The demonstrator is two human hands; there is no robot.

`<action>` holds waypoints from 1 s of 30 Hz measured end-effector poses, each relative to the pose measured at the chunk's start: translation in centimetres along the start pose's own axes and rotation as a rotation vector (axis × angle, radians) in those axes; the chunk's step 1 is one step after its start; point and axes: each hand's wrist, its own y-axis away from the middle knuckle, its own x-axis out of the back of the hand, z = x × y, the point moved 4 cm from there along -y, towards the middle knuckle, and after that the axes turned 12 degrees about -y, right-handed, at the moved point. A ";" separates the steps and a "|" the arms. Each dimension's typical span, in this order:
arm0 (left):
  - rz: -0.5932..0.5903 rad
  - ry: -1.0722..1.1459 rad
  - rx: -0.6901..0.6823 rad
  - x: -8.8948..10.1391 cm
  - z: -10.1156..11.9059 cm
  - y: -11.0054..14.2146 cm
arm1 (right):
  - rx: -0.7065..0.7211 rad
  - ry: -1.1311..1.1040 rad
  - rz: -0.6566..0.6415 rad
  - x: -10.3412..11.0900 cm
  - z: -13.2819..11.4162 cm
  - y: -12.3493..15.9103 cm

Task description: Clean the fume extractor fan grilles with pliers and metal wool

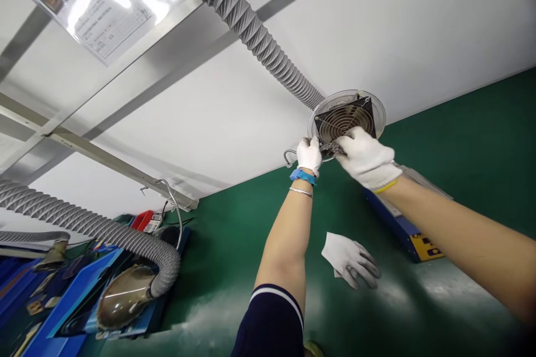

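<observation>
A round clear fume hood (380, 109) with a square black fan (368, 107) inside hangs at the end of a grey ribbed hose. Over the fan sits a circular wire grille (343, 121). My left hand (309, 154), in a white glove with a blue wristband, is closed at the hood's lower left rim. My right hand (365, 159), gloved in white with a yellow cuff edge, is closed on a dark grey, tangled mesh-like piece (333, 149) just below the grille. The right fingertips are partly hidden, and the piece reaches across toward the left hand.
A loose white glove (349, 259) lies on the green tabletop (259, 223). Under my right forearm stands a blue and yellow box-shaped device (412, 237). The ribbed hose (255, 33) crosses above. At left are another hose (113, 234), its brownish hood (125, 295) and blue trays (84, 295).
</observation>
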 end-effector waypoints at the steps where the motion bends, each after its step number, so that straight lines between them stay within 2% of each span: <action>1: 0.023 -0.010 -0.001 -0.1 0.2 0.3 | -0.008 0.038 0.002 0.2 0.5 -0.2; 3: 0.055 -0.017 0.001 -0.3 0.6 0.8 | -0.081 0.079 0.085 1.2 2.2 -0.2; 5: 0.081 -0.014 0.002 -0.6 1.0 1.1 | -0.206 0.085 0.232 2.1 3.6 0.3; 7: 0.126 -0.023 0.001 -0.7 1.3 1.1 | -0.251 0.043 0.317 2.1 3.8 0.7; 10: 0.188 -0.012 0.005 -0.7 1.6 0.9 | -0.170 -0.023 0.262 0.9 2.5 0.3; 13: 0.187 0.044 0.010 -0.6 1.7 1.1 | -0.138 -0.049 0.159 0.5 2.0 -0.3; 18: 0.197 -0.009 0.097 -0.3 2.4 1.9 | -0.283 -0.108 0.252 1.2 1.9 -0.1; 22: 0.214 0.007 0.112 0.4 2.6 2.4 | -0.071 -0.111 0.133 0.2 -0.3 0.1; 23: 0.213 0.033 0.115 0.6 2.6 2.5 | -0.056 -0.092 0.134 0.2 -0.4 0.1; 27: 0.231 0.077 0.123 0.8 2.4 3.0 | -0.257 -0.146 0.267 0.5 0.2 0.6; 30: 0.245 0.070 0.111 0.9 2.6 3.5 | -0.164 -0.173 0.187 0.3 -0.6 0.7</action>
